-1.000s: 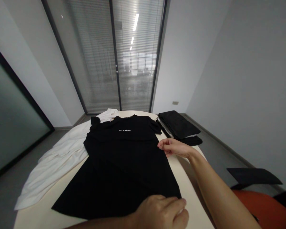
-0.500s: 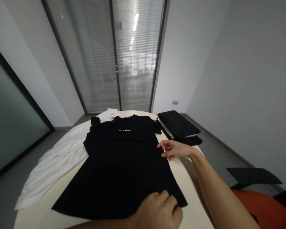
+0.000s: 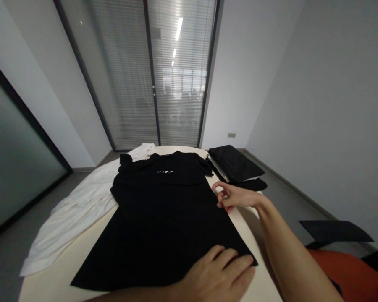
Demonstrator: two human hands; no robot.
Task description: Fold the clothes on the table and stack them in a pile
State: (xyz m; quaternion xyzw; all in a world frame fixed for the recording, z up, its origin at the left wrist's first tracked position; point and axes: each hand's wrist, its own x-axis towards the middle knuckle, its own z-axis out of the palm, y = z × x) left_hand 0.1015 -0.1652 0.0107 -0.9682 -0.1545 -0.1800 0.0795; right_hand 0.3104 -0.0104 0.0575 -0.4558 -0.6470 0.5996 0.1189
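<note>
A black T-shirt with a small white print on its chest lies spread on the cream-coloured table, collar at the far end. My left hand reaches across from the lower left and rests on the shirt's near right corner, fingers stretched out and flat. Beside the shirt's right edge is my right hand, its fingers loosely curved with a gap between thumb and index finger. The index fingertip is at the cloth's edge; nothing shows within that hand.
White cloth lies bunched along the table's left side. A stack of folded dark clothes sits at the back right. An orange chair with a black armrest stands right of the table. Glass panels with blinds stand beyond.
My left hand's fingers have straightened from a curled pose and moved right over the shirt's corner. The near right corner and side edge have shifted outward. My right hand has moved slightly right.
</note>
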